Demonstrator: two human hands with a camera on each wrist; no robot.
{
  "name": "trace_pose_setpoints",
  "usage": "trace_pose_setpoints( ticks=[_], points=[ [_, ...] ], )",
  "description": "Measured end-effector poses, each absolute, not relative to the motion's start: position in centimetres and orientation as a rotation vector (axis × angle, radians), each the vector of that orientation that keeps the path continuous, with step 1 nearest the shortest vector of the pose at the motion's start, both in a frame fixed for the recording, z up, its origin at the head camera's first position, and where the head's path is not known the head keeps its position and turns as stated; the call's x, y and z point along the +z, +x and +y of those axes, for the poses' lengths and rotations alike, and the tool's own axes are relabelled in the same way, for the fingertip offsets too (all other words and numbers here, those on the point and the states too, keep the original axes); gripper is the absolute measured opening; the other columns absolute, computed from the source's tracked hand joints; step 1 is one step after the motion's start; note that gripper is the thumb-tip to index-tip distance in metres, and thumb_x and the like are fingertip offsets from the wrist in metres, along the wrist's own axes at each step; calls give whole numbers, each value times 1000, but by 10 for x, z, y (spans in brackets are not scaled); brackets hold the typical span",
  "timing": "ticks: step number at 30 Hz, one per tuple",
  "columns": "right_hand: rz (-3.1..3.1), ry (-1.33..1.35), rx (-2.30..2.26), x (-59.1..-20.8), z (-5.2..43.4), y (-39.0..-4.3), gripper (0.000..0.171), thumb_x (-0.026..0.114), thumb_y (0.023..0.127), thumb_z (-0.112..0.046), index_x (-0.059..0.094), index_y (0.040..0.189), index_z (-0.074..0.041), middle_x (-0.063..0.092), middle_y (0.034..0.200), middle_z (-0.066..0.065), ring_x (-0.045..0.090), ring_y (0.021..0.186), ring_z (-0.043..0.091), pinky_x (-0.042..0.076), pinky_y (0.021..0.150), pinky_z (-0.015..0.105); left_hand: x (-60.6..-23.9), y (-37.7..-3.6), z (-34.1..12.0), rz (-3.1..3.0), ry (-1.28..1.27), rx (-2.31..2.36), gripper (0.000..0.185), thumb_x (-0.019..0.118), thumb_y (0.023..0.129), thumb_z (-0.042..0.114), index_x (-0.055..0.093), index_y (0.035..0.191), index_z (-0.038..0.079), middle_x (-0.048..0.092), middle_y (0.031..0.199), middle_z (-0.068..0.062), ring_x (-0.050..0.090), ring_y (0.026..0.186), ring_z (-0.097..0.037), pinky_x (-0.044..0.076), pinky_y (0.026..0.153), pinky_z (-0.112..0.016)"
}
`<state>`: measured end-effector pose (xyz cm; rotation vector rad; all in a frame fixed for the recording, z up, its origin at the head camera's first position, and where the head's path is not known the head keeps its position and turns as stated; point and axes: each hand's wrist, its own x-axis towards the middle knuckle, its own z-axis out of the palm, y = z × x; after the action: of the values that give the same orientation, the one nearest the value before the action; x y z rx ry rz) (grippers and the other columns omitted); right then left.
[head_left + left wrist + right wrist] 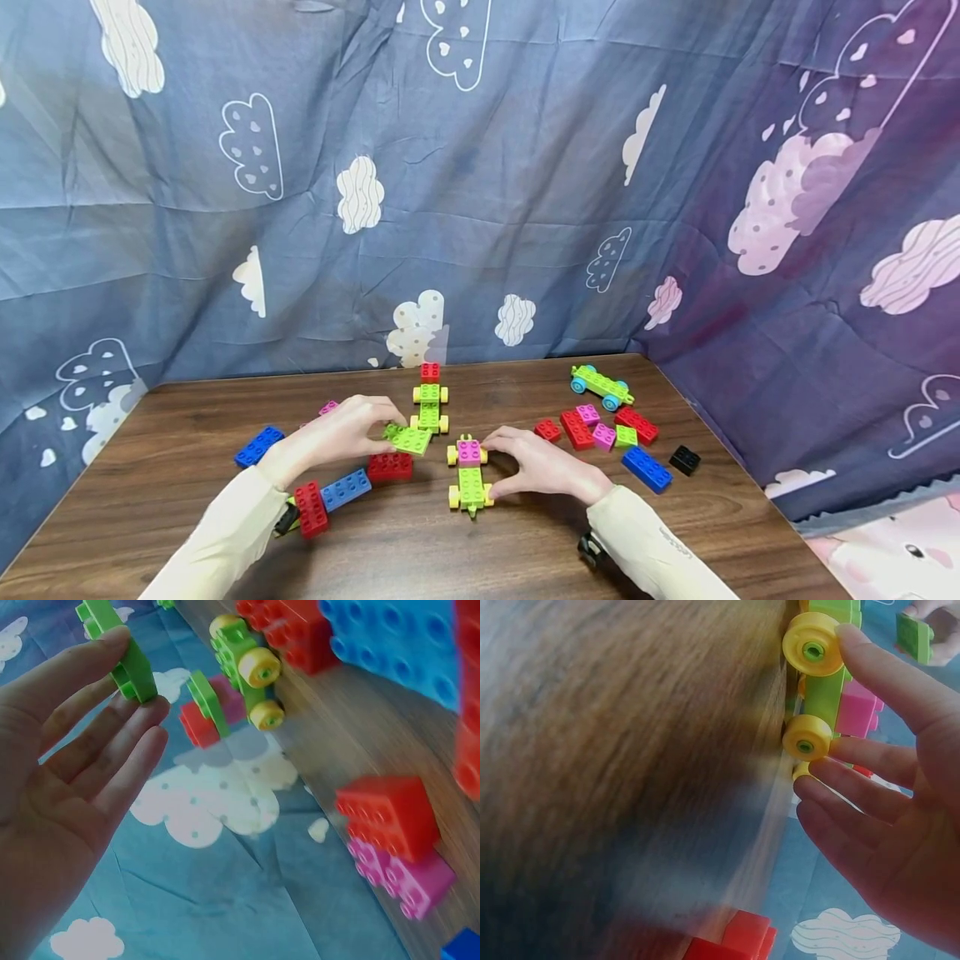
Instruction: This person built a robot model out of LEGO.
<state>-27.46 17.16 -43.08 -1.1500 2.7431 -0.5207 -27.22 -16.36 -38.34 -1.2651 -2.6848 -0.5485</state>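
The left hand (341, 433) pinches a green brick (411, 439); the right hand (542, 467) pinches a yellow-wheeled toy car (469, 477) on the table (450, 550)

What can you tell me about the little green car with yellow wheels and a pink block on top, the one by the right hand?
The little green toy car with yellow wheels looks like shiny plastic. Its long, flat studded green base rides on four round yellow wheels, and a pink studded block sits on its far end. It stands upright on the brown wooden table, pointing away from the person. The right hand holds it from the side, fingertips against the wheels.
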Motion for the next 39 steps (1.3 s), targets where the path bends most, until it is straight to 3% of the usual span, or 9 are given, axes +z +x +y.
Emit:
trace_pose_setpoints(
  ticks=[11,39],
  points=[
    [2740,-1152,-541,-430,172,-275,68,76,82,-51,61,133,-9,60,133,4,58,123,21,48,105,41,-383,-276,-136,-2692,-1312,-556,25,79,83,17,74,107,10,72,104,-2,65,92,-13,57,86,-30],
    [2718,-1146,-562,-431,171,-275,66,76,83,-49,61,132,-8,60,133,5,58,123,20,48,105,41,-404,-277,-96,-2689,-1279,-497,24,78,85,18,73,107,9,71,103,-3,66,93,-14,57,86,-31]
  ],
)
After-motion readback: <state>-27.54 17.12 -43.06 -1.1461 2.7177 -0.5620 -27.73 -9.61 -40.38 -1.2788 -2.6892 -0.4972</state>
